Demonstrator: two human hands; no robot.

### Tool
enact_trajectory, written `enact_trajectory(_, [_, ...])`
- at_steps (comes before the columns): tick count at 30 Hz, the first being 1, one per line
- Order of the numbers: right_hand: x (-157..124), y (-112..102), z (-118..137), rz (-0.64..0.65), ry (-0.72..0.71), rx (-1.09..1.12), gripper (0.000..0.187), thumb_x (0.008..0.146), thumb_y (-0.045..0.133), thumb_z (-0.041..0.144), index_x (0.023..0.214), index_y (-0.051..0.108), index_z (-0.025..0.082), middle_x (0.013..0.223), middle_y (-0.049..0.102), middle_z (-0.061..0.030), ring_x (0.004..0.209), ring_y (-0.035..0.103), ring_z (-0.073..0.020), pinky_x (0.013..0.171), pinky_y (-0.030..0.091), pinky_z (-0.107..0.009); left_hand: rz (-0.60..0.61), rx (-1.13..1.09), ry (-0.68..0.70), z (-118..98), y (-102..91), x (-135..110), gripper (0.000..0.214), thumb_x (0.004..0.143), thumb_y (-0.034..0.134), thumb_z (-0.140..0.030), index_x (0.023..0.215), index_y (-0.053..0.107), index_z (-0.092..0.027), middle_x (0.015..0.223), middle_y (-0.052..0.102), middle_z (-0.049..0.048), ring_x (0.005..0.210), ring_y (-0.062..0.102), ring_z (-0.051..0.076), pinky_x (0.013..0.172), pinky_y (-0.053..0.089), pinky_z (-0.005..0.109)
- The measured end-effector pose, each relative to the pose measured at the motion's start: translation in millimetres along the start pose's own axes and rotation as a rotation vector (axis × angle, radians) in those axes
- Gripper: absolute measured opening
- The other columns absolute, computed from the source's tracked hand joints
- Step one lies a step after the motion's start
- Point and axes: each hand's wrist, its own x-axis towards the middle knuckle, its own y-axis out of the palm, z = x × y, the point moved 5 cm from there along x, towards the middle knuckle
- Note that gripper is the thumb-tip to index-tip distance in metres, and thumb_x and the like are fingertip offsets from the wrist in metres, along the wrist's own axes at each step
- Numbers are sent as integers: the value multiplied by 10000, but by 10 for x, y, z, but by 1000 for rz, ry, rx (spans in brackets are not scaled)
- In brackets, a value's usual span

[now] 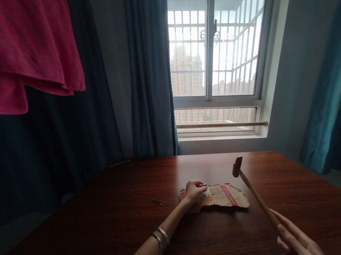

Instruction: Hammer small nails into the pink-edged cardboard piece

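Note:
A tan patterned piece (223,196) with a pink stripe lies flat on the dark wooden table (109,232). My left hand (194,190) rests on its left end, fingers pinched around a small metal object too small to name. My right hand (295,239), at the lower right, grips the handle of a wooden mallet (251,190). The mallet's head is raised above the table, just right of the piece. Two bangles sit on my left wrist.
A small dark metal rod (157,201) lies on the table left of the piece. Blue curtains (148,70) flank a barred window (216,47) beyond the table's far edge. A pink cloth (12,49) hangs at the upper left.

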Motion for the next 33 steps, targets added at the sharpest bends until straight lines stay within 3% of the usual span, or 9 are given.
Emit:
enact_trajectory(2, [-72, 239, 49, 83, 32, 70, 855, 624, 658, 584, 1337, 331, 244, 515, 438, 87, 310, 235, 5, 315, 129, -114, 2, 12, -2, -19, -5, -13, 266, 630, 628, -316, 783, 710, -115, 710, 685, 44, 674, 603, 153, 577, 418, 204])
enact_trajectory(4, [-107, 416, 71, 134, 66, 102, 857, 608, 680, 570, 1329, 363, 233, 509, 433, 83, 312, 227, 11, 317, 103, -109, 3, 19, -1, -36, -10, -25, 266, 630, 627, -318, 782, 711, -117, 716, 687, 43, 682, 605, 155, 584, 422, 205])
enact_trajectory(13, [-214, 829, 103, 190, 42, 122, 856, 576, 696, 584, 1286, 461, 168, 440, 358, 92, 328, 323, -22, 332, 177, -124, 26, -18, 11, -31, -3, -29, 283, 633, 619, -313, 807, 711, -109, 748, 695, 52, 710, 620, 171, 597, 434, 218])
enact_trajectory(18, [-240, 859, 144, 176, 35, 106, 839, 584, 696, 575, 1282, 472, 166, 440, 338, 95, 341, 347, -33, 334, 217, -130, 20, 19, 16, 4, 1, -18, 269, 642, 614, -310, 796, 711, -112, 746, 691, 51, 713, 616, 167, 621, 436, 222])
enact_trajectory(26, [-164, 801, -24, 77, 32, 129, 819, 539, 729, 575, 1226, 532, 175, 505, 413, 74, 398, 379, -20, 384, 275, -117, 23, 39, 14, -11, -1, -22, 244, 644, 615, -300, 781, 708, -120, 738, 686, 45, 709, 612, 161, 624, 435, 222])
enact_trajectory(33, [-159, 817, -71, 77, 7, 125, 849, 556, 718, 573, 1268, 491, 169, 476, 354, 84, 393, 366, -34, 366, 239, -124, 11, 17, 19, -8, -8, -22, 245, 631, 626, -299, 781, 709, -124, 757, 692, 49, 727, 619, 166, 633, 437, 221])
